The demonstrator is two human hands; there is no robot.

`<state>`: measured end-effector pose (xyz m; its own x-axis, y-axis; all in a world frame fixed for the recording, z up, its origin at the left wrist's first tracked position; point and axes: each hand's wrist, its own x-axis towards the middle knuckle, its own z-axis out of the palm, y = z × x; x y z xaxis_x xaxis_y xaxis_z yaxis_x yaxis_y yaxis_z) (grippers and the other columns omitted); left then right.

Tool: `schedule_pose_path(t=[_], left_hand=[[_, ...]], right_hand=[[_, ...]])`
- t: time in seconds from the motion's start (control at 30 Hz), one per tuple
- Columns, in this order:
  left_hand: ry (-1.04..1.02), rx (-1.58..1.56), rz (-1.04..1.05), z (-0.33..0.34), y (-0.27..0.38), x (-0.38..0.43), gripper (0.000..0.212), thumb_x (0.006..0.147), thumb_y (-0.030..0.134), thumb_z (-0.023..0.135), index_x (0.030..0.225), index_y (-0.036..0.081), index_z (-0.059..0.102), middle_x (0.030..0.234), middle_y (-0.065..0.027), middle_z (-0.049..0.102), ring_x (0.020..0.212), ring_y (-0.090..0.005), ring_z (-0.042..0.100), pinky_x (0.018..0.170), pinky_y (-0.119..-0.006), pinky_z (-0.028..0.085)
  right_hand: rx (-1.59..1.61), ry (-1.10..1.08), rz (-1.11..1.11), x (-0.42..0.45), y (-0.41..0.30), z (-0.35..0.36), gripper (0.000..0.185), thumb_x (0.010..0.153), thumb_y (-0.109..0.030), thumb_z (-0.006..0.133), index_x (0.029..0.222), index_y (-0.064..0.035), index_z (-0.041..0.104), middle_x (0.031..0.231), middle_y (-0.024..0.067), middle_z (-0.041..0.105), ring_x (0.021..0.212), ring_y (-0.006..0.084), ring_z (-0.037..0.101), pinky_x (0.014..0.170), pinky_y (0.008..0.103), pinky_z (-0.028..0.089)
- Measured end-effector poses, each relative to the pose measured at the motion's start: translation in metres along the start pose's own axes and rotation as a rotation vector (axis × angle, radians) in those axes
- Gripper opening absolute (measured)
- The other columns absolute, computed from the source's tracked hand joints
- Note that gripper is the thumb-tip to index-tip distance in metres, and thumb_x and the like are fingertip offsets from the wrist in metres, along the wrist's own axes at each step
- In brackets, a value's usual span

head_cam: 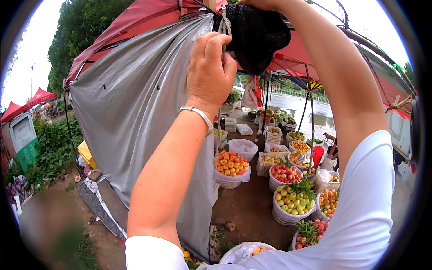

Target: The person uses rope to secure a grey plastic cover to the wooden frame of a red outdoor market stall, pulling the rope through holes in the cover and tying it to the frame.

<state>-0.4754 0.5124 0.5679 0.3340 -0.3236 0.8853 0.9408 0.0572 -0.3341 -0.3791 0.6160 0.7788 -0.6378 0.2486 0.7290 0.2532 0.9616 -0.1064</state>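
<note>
My left hand, raised in front of me with a silver bangle at the wrist, has its fingers curled around a thin rope. The rope hangs from the canopy frame and shows again below the hand. Directly left of it a grey tarpaulin drops from the same corner. A bundle of black mesh cloth hangs just right of the rope. My right hand is up at the top edge above this bundle; its fingers are mostly cut off, so its grip is not visible.
Under the red canopy stand baskets of fruit, including apricots, green apples and red fruit. A canopy pole rises among them. Left lie a yellow crate and a brick. Behind the stall runs a wet road.
</note>
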Motion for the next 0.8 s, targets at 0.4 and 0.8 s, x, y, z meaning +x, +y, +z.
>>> schedule_pose_path(t=[0.4,0.8], left_hand=[[-0.009,0.073,0.032,-0.002,-0.001,0.003,0.028,0.073,-0.001,0.053,0.101,0.004,0.052,0.102,-0.0148,0.054,0.098,-0.0323,0.052,0.087,-0.04,0.042],[-0.013,0.09,0.034,-0.002,-0.001,0.004,0.029,0.073,-0.001,0.052,0.102,0.005,0.05,0.101,-0.0145,0.052,0.099,-0.0327,0.051,0.087,-0.04,0.041]], right_hand=[[-0.424,0.915,-0.637,-0.062,0.014,0.037,0.031,0.085,-0.035,0.054,0.07,-0.0088,0.06,0.072,0.0082,0.058,0.072,0.0319,0.059,0.066,0.0425,0.048],[-0.471,0.954,-0.537,-0.097,0.026,0.052,0.027,0.088,-0.033,0.052,0.075,-0.0095,0.055,0.077,0.0078,0.057,0.073,0.0309,0.058,0.064,0.0421,0.046]])
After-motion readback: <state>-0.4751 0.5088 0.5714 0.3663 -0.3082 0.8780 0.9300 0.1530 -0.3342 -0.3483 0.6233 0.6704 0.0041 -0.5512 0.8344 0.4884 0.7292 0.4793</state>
